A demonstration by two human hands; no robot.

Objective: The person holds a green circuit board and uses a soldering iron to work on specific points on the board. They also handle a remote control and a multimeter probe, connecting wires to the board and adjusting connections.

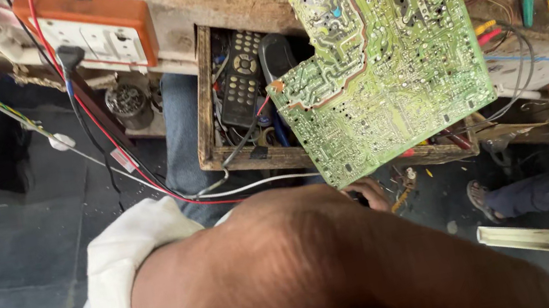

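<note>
A green circuit board (384, 52), notched at one corner, is held up with its solder side facing me, in front of an open wooden drawer (203, 114). Fingers of my left hand (372, 193) grip the board's bottom edge. Most of that hand is hidden behind my bare arm (311, 275), which fills the foreground and comes out of a white sleeve (123, 278). My right hand is out of sight.
The drawer holds a black remote control (240, 77) and wires. An orange-framed socket panel (91, 32) with a black plug (71, 58) hangs at upper left, red and white cables trailing down. Green-handled pliers (526, 4) lie on the bench. Another person's sandalled foot (481, 196) is at right.
</note>
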